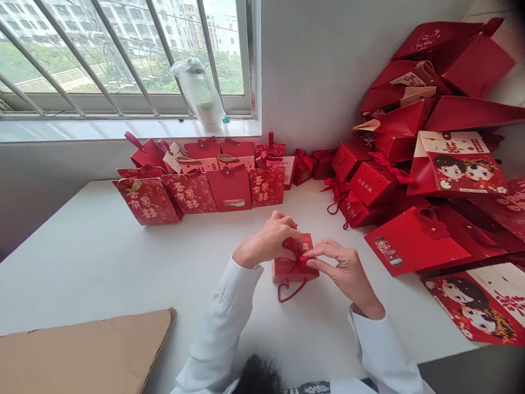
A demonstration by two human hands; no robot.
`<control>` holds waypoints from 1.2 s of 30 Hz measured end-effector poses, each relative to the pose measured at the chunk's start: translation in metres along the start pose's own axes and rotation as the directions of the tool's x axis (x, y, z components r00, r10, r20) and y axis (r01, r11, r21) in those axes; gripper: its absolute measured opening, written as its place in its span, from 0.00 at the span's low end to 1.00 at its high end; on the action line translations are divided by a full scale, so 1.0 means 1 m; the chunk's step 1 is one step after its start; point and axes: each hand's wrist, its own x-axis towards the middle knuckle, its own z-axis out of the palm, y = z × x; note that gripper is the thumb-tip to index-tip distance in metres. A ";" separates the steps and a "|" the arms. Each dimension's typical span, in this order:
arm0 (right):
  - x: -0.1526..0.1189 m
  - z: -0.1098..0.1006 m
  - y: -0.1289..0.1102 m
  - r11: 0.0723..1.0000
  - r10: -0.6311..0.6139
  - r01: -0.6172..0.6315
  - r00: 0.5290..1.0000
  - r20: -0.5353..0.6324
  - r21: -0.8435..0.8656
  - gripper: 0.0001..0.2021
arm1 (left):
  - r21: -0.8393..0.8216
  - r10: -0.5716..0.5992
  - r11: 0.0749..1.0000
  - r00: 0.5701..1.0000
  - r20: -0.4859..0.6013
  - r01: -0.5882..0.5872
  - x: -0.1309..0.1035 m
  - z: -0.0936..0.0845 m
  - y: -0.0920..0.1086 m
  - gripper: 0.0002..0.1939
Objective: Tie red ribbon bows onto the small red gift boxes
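Right grip (338,265) pinching red ribbon (302,261) | left grip (273,239) touching red gift box (287,274), whether grasping I can't tell | box on white worktop (184,268), between and partly beneath both

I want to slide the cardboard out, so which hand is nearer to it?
Left. The left hand, at the small red box, is beyond and to the right of the cardboard; the right hand, at the box's red ribbon, is farther right.

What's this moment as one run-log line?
left hand grip: at red box | right hand grip: pinching red ribbon | box: on white table | cord loop: box's near side
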 end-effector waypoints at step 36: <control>-0.002 -0.053 0.004 0.809 0.341 -0.100 0.882 -0.325 0.579 0.13 | -0.051 -0.035 0.998 0.997 0.072 0.039 -0.002 -0.001 0.006 0.03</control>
